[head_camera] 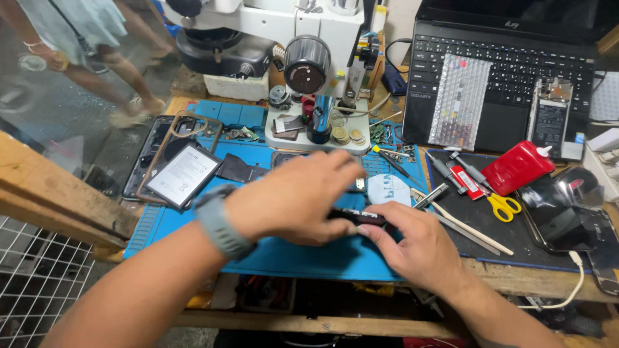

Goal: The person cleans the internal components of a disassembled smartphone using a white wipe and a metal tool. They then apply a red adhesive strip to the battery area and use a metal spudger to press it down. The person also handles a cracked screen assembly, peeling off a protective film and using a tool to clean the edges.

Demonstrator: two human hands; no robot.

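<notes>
Nearest us, our left hand (pixel 293 196) is curling over a slim black part (pixel 351 216) above the blue work mat (pixel 193 222), fingers closed around its left end. Our right hand (pixel 412 241) is pinching the part's other end between thumb and fingertips. A grey wristband (pixel 218 218) is sitting on our left wrist. Yellow-handled scissors (pixel 503 206) are lying well to the right.

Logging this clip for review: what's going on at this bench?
A person works over a blue mat at a cluttered repair bench. Both hands meet on a small dark part: the left hand covers it from above, the right hand pinches its end. A microscope, laptop and yellow-handled scissors sit around.
</notes>
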